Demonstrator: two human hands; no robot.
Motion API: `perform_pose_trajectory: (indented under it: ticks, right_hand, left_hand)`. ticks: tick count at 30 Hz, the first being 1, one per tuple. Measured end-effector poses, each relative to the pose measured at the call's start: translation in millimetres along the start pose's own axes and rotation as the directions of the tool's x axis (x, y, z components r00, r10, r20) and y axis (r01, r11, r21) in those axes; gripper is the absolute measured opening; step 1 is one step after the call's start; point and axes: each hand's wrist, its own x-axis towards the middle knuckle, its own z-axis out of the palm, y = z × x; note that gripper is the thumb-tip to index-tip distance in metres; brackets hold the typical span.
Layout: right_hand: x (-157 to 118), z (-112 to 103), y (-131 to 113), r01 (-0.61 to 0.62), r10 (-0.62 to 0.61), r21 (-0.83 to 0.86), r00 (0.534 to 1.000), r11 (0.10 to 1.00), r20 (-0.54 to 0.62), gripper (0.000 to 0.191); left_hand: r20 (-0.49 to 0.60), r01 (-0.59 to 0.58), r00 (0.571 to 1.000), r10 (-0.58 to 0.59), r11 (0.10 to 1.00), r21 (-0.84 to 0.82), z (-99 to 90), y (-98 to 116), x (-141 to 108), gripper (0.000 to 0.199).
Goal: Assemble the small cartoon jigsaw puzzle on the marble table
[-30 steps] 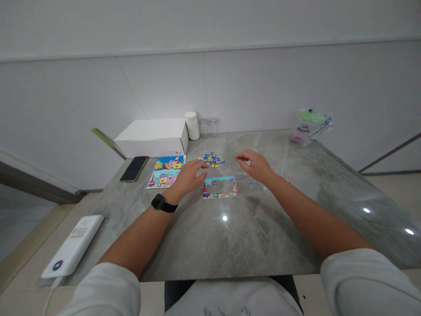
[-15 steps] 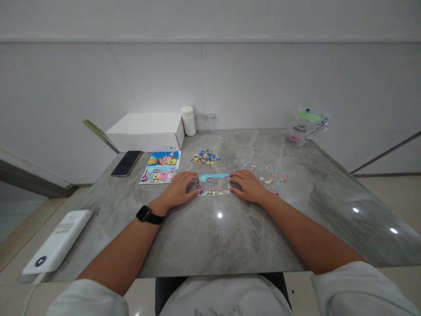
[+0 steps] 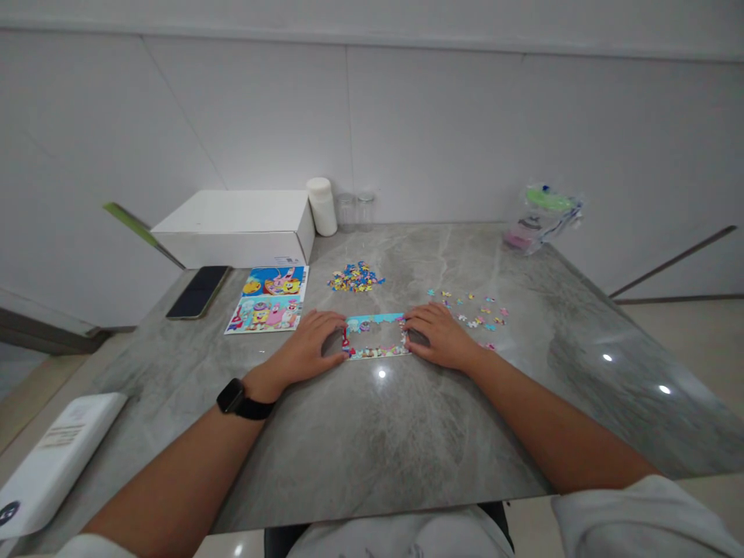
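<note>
A partly assembled jigsaw puzzle (image 3: 377,353) lies flat on the grey table, its border joined into a rectangle around a mostly bare middle. My left hand (image 3: 308,347), with a black watch on the wrist, grips its left edge, thumb at the near corner and fingers at the far one. At the right edge my right hand (image 3: 440,335) holds it the same way, thumb and fingers curved around the side. Loose puzzle pieces (image 3: 480,320) lie scattered beyond my right hand. A heap of blue and yellow pieces (image 3: 356,277) sits behind the puzzle.
A cartoon picture sheet (image 3: 264,315) and a phone (image 3: 198,292) lie at the left. Behind them stand a white box (image 3: 232,232), a white canister (image 3: 322,208) and two clear glasses (image 3: 365,211). A plastic bag (image 3: 540,221) is back right; a white device (image 3: 61,461) lies front left.
The camera view has shifted slightly, so the table things appear moved. Both hands stay on the puzzle's two sides, with no clear change in their grip.
</note>
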Motion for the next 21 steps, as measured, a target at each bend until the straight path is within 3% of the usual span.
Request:
perform_pose_trajectory:
  ticks: [14,18,21]
  right_hand:
    - [2.2,-0.3,-5.7,0.01,-0.011,0.03,1.0,1.0,0.022,0.025]
    - [2.7,-3.7,-4.1,0.011,-0.01,0.028,0.999,1.0,-0.043,0.026]
    - [2.4,-9.1,2.9,-0.069,0.072,0.024,0.983,0.997,-0.167,0.022]
  left_hand:
    - [-0.013,0.02,1.0,-0.02,1.0,0.014,4.0,-1.8,0.5,0.058]
    - [-0.055,0.031,0.998,-0.031,1.0,-0.003,2.0,0.0,1.0,0.057]
    - [-0.099,0.029,0.995,-0.032,0.999,-0.037,-0.8,0.2,0.6,0.05]
